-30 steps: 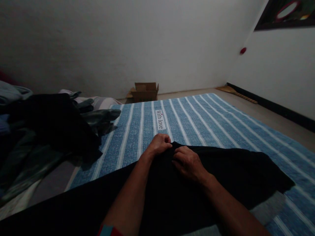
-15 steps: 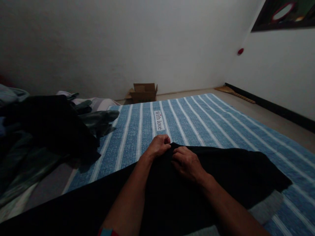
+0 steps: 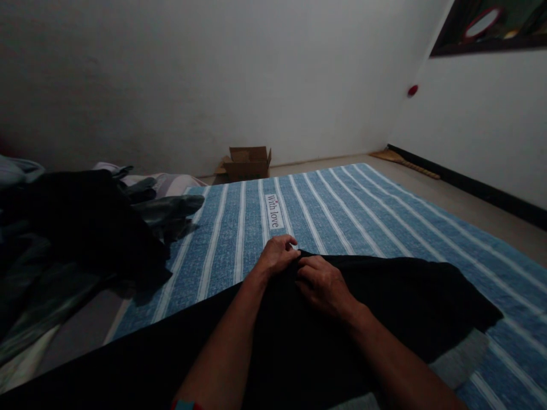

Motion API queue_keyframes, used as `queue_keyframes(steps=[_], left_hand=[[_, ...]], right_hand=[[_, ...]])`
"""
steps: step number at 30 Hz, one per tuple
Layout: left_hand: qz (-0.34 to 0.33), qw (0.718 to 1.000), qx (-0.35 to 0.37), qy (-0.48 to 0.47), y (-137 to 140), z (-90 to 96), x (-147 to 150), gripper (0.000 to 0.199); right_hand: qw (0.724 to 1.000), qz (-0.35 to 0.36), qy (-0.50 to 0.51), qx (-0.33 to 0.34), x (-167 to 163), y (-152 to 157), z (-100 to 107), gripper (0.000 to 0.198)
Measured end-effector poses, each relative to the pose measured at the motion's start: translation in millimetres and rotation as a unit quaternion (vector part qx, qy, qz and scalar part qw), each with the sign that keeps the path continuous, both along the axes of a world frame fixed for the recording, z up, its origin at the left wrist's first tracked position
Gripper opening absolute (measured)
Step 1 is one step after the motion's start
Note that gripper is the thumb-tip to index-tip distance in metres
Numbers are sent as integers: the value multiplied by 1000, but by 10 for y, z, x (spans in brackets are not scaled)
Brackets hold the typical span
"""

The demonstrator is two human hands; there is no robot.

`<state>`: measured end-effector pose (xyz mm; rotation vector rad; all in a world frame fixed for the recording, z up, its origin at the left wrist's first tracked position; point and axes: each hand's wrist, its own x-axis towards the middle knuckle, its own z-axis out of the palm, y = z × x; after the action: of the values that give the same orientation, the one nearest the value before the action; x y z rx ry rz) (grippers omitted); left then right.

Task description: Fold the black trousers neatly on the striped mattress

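Left fingers (image 3: 289, 240) parted | black garment (image 3: 299, 341) overlying sheet (image 3: 348, 212) | clothes heap (image 3: 85, 222) alongside

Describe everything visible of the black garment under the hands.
The black garment looks like soft cloth, its detail mostly lost in the dark. It lies spread over the blue striped sheet, one part stretching right, another running out of frame at lower left. Grey fabric shows along its near edge, perhaps lining. The left hand touches its far edge; the right hand rests on top.
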<state>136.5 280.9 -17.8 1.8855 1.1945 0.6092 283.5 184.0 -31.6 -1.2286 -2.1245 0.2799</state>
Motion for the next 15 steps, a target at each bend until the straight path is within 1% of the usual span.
queue_keyframes(steps=[4, 10, 12, 15], left_hand=[[9, 1000, -10, -26, -16, 35, 19, 22], [2, 999, 31, -15, -34, 62, 29, 17], [-2, 1000, 31, 1, -23, 52, 13, 15], [-7, 998, 28, 60, 1, 57, -28, 15]], right_hand=[[1000, 3, -5, -4, 3, -3, 2, 6], [1000, 6, -20, -3, -9, 3, 5, 6], [999, 2, -33, -5, -15, 3, 3, 5], [999, -4, -42, -4, -19, 0, 0, 5]])
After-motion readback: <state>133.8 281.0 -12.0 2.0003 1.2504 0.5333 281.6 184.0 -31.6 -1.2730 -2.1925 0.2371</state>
